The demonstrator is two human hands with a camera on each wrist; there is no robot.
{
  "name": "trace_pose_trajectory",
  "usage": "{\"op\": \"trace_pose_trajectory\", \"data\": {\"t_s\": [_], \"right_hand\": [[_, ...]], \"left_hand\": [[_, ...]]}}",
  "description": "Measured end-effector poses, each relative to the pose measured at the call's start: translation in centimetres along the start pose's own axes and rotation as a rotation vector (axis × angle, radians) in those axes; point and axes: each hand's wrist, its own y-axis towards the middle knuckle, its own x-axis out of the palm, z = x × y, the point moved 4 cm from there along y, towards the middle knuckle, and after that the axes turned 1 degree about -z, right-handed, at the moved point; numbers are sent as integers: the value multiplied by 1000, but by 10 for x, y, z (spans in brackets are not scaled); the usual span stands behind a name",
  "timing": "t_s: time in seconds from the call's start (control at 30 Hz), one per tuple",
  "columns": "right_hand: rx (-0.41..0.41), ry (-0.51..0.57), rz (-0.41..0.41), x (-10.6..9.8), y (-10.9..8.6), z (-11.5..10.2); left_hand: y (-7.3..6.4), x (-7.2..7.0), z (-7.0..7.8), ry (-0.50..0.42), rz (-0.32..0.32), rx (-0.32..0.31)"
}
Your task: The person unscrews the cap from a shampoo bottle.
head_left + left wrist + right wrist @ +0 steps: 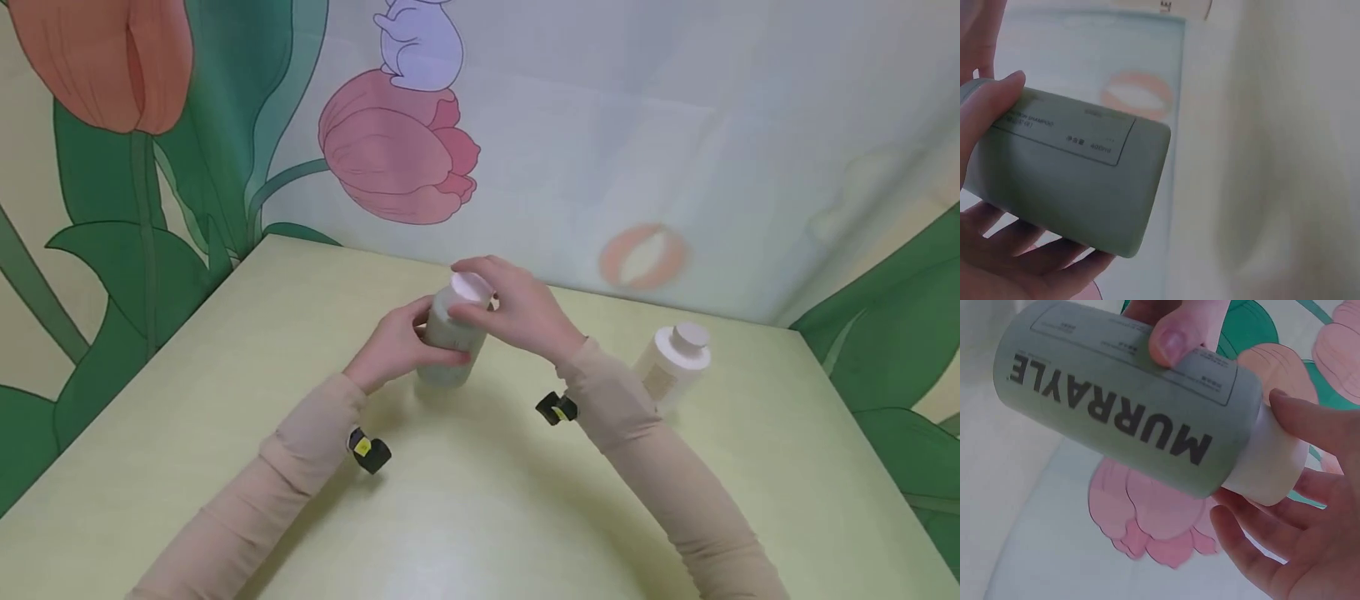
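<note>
A grey-green shampoo bottle [447, 327] with a white cap [472, 287] stands slightly tilted near the table's back edge. My left hand [396, 343] grips its body, thumb on one side and fingers on the other. Around the cap are the thumb and fingers of my right hand [525, 307]. The right wrist view shows the bottle's printed side [1116, 406], reading MURRAYLE, with the cap [1269, 456] held in the right hand [1316, 506]. In the left wrist view the bottle's base end [1141, 187] is bare. Whether the base touches the table, I cannot tell.
A white bottle [672, 362] with a narrower white cap stands to the right, partly behind my right forearm. The pale yellow table [450, 517] ends at a backdrop [570, 167] printed with tulips. Small black wrist cameras [371, 454] sit at both cuffs.
</note>
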Motion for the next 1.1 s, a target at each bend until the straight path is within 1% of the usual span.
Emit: {"op": "trace_pose_trajectory", "data": {"t_s": [0.1,0.2,0.37,0.43,0.6,0.73,0.8,0.97,1.03,1.1], "right_hand": [[-19,-5,42,-9,-12,-1],[-26,-28,63,-12,-25,0],[-23,-64,71,-11,-53,2],[-13,-95,75,-12,-64,3],[7,-148,78,-11,-85,4],[-10,-131,66,-8,-93,7],[-43,-121,50,-6,-95,8],[-162,-89,-27,-6,-99,8],[-190,-84,-41,-8,-100,10],[-185,-96,-28,-9,-101,11]], "left_hand": [[-1,3,12,53,-30,30],[-5,8,19,103,-53,44],[-18,21,24,215,-70,55],[-24,27,26,260,-72,65],[-37,35,28,328,-76,75],[-40,40,25,356,-93,82],[-41,42,23,366,-100,83],[-40,45,20,378,-108,99],[-39,46,20,378,-113,111],[-39,46,21,384,-117,108]]}}
